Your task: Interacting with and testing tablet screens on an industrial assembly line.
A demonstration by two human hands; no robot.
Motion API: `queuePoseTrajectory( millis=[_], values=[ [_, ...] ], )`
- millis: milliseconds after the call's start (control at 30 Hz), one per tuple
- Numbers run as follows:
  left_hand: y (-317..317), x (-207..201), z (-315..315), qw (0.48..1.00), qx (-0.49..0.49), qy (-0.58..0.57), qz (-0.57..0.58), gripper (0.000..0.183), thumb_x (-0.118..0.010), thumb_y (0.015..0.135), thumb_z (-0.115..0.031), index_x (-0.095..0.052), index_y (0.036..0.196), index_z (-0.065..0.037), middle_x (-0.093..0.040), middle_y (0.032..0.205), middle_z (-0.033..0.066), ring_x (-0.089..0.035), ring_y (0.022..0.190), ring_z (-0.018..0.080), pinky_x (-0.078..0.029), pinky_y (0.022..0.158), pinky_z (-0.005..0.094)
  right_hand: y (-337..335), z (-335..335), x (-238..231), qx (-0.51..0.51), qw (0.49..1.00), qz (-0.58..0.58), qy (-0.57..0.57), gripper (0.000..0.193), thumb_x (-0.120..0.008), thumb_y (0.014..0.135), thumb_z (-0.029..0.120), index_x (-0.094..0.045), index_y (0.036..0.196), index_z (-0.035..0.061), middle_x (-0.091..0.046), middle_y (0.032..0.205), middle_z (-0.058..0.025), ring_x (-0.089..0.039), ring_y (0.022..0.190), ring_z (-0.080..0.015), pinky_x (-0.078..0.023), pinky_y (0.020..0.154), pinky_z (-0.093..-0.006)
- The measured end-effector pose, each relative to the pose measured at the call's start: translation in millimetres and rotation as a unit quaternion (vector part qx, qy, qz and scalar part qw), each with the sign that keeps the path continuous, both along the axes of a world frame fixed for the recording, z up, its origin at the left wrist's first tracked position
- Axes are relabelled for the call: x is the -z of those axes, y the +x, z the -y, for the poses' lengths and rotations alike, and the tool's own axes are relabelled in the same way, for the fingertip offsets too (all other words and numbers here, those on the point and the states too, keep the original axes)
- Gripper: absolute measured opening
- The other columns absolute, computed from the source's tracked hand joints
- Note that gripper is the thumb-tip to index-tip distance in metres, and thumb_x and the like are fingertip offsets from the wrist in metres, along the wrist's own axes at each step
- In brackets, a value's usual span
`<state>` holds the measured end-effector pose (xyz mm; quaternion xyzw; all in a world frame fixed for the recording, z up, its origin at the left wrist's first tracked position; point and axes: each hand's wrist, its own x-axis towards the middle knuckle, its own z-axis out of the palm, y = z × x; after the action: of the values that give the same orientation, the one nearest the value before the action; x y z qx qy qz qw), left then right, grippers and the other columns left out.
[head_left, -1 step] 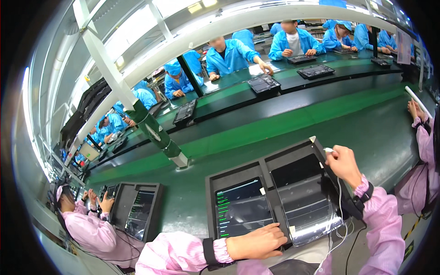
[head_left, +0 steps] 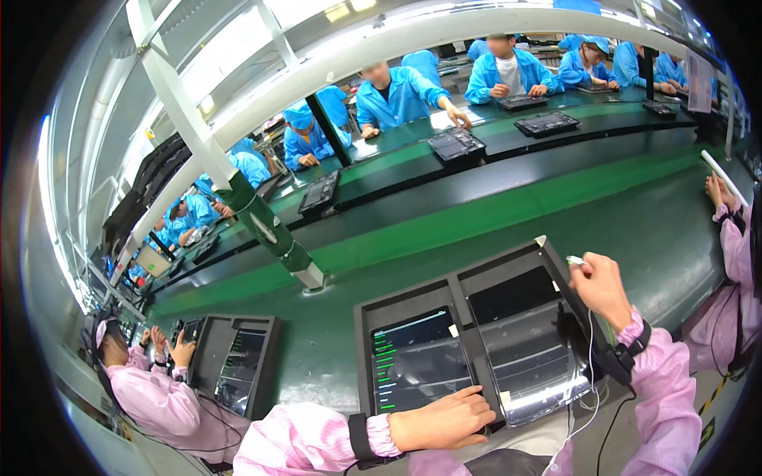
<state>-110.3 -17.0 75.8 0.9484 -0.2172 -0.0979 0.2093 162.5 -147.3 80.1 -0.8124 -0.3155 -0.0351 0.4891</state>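
A dark grey foam tray (head_left: 454, 293) with two compartments lies in front of me. In its left compartment a tablet (head_left: 421, 357) has its screen lit with green lines of text. A second tablet (head_left: 512, 301), dark-screened, is in the right compartment, with clear glossy film (head_left: 548, 401) over its near part. My left hand (head_left: 444, 419) rests palm down at the tray's near edge, fingers stretched out, holding nothing visible. Beside the tray's far right corner, my right hand (head_left: 602, 287) is raised and closed in a pinch on a white cable plug (head_left: 576, 260). Its thin white cable (head_left: 590, 349) hangs down beside the dark tablet.
A green-wrapped post (head_left: 274, 234) stands on the green bench (head_left: 341, 305) beyond the tray. At left, a co-worker in pink (head_left: 159, 389) sits by another tray (head_left: 210, 357). Another person's hand (head_left: 718, 193) is at far right. People in blue work across a line bearing several black devices (head_left: 456, 147).
My right hand has shifted slightly to the right with the cable plug. My left hand stays almost where it was.
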Motion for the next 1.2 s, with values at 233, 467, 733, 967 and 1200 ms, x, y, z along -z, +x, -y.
queuePoseTrajectory(
  millis=[233,467,733,967,1200],
  values=[
    [-19,2,10,0.994,-0.020,0.102,0.031,0.030,-0.059,0.083,-0.026,-0.052,0.097,0.000,-0.054,0.087,0.0111,-0.056,0.090,0.0243,-0.035,0.102,0.0428,-45,53,-19,0.003,0.997,0.043,0.066,0.031,-0.061,0.075,0.001,-0.035,0.057,0.0009,-0.048,0.050,-0.0112,-0.059,0.049,-0.0214,-0.039,0.044,-0.0297],
    [-51,-59,-15,0.967,-0.204,-0.004,0.152,0.068,-0.077,0.069,-0.031,-0.046,0.119,0.003,-0.050,0.120,0.0207,-0.049,0.113,0.0341,-0.037,0.098,0.0436,-72,83,19,-0.055,0.977,0.207,-0.009,0.037,-0.066,0.066,-0.007,-0.033,0.054,0.0029,-0.046,0.056,-0.0123,-0.052,0.052,-0.0251,-0.038,0.045,-0.0328],
    [-155,-6,-12,0.852,-0.490,-0.117,0.143,0.113,-0.085,0.059,-0.024,-0.010,0.138,0.005,-0.043,0.127,0.0283,-0.053,0.109,0.0380,-0.054,0.076,0.0337,-98,91,20,-0.180,0.958,0.216,-0.061,0.019,-0.068,0.063,-0.002,-0.049,0.063,0.0020,-0.062,0.071,-0.0110,-0.059,0.070,-0.0288,-0.046,0.055,-0.0356],
    [-155,54,-7,0.774,-0.553,-0.296,0.088,0.136,-0.090,0.049,-0.012,0.011,0.139,-0.002,-0.010,0.143,0.0226,-0.021,0.133,0.0298,-0.021,0.108,0.0391,-80,78,16,-0.131,0.962,0.209,-0.115,0.013,-0.061,0.062,-0.005,-0.057,0.074,-0.0019,-0.057,0.093,-0.0194,-0.058,0.082,-0.0348,-0.048,0.067,-0.0383],
    [-163,61,0,0.761,-0.570,-0.283,0.126,0.132,-0.089,0.051,-0.015,0.008,0.140,-0.002,-0.005,0.145,0.0228,-0.016,0.135,0.0295,-0.019,0.110,0.0390,-107,107,17,-0.032,0.999,0.012,-0.024,0.011,-0.057,0.078,-0.002,-0.050,0.070,-0.0016,-0.060,0.062,-0.0104,-0.058,0.051,-0.0151,-0.041,0.049,-0.0250]
  ],
)
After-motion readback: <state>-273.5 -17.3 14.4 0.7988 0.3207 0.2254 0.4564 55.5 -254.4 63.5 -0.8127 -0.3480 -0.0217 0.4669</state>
